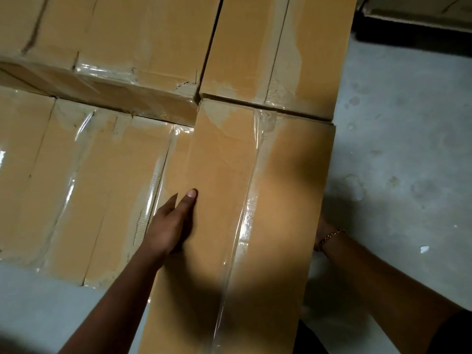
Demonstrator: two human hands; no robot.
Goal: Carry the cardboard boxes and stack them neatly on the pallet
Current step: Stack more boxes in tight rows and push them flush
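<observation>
Long taped cardboard box (229, 226) sits between the hands, far end butting the stacked boxes (255, 60) ahead. Left hand (168, 226) lies flat on its left side, thumb on top. Right hand (323, 229) is mostly hidden behind the right edge, grip can't tell. Risk: left fingers pinched against the neighbour box (89, 187) just left of them.

right hand (322, 231): mostly hidden behind the box (229, 190); only its wrist end and bracelet (331, 235) show.
left hand (168, 226): fingers drop out of sight beside the box.
box, near end: cut off between the forearms.
dark shape (408, 29) beyond the right hand: too dim to tell.
</observation>
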